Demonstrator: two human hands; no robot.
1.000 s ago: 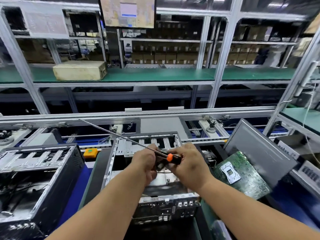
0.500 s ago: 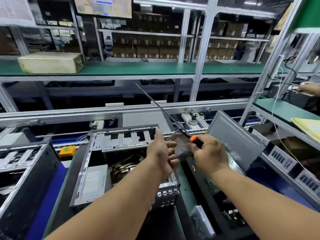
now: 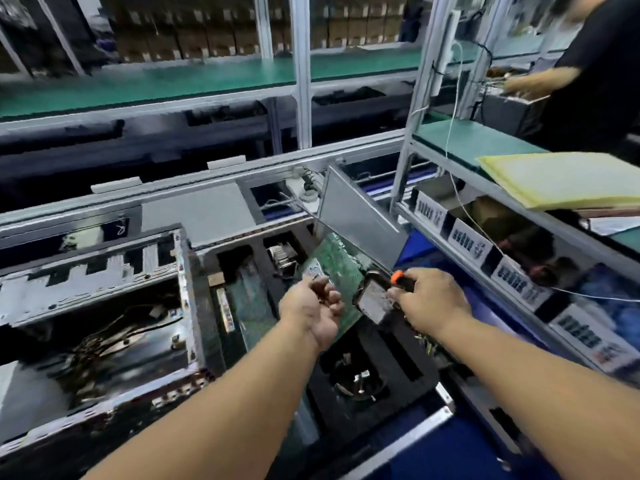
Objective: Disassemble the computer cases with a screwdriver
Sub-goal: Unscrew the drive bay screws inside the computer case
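My right hand [image 3: 429, 299] grips a screwdriver [image 3: 396, 276] by its orange-collared handle. Its thin shaft runs up and to the left. The same hand holds a dark rectangular part [image 3: 372, 301] against the handle, above the parts tray [image 3: 398, 362]. My left hand [image 3: 311, 306] hovers just left of that part without touching it. Its fingers are curled, and I see nothing in them. The open computer case [image 3: 187, 306] lies at the left with loose cables inside.
A green motherboard [image 3: 334, 265] leans in the tray, and a fan [image 3: 356, 379] lies in a nearer compartment. A grey side panel [image 3: 356, 216] stands tilted behind. Labelled bins [image 3: 512, 285] line the right shelf under yellow sheets [image 3: 568, 178]. Another person [image 3: 588, 74] works at the far right.
My view has swung right from the case to the tray. Both hands carried the dark part over the tray. My left hand has let go of it.
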